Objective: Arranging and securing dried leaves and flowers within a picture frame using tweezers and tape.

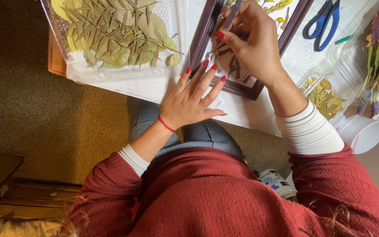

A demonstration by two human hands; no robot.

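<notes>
A dark brown picture frame (pixel 203 33) lies on the white table (pixel 242 109), with pressed leaves (pixel 234 66) and yellow flowers on its white backing. My left hand (pixel 194 98) rests flat with fingers spread, fingertips on the frame's lower corner. My right hand (pixel 253 41) is over the frame and pinches grey metal tweezers (pixel 231 15), their tip down among the leaves. Both hands have red nails; a red cord is around the left wrist.
A clear plastic tray (pixel 77 72) of dried green leaves sits to the left of the frame. Blue-handled scissors (pixel 323 22) lie at the top right. More clear trays with dried plants (pixel 325 98) and a white cup (pixel 365 134) stand at the right. Brown carpet lies below.
</notes>
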